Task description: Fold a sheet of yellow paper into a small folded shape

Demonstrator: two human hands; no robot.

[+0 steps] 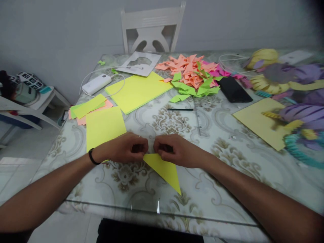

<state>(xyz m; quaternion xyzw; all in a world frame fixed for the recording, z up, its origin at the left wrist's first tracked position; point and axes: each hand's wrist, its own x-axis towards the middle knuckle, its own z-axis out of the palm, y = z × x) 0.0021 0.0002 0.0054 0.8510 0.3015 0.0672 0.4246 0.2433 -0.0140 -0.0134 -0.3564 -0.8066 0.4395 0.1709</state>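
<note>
A yellow paper piece (165,170), folded into a pointed triangle, lies on the glass-topped table (222,152) near its front edge. My left hand (124,148) and my right hand (172,150) both pinch its upper edge, fingers curled closed, knuckles almost touching. The paper's tip points toward me. My left wrist wears a black band. A yellow sheet (103,126) lies just beyond my left hand.
Further back lie a larger yellow sheet (138,91), green and orange strips (87,108), a pile of folded orange and green pieces (193,76), a black phone (234,89), a pen (181,109), a white power bank (96,84) and paper flowers (301,111) at right. A white chair (152,28) stands behind.
</note>
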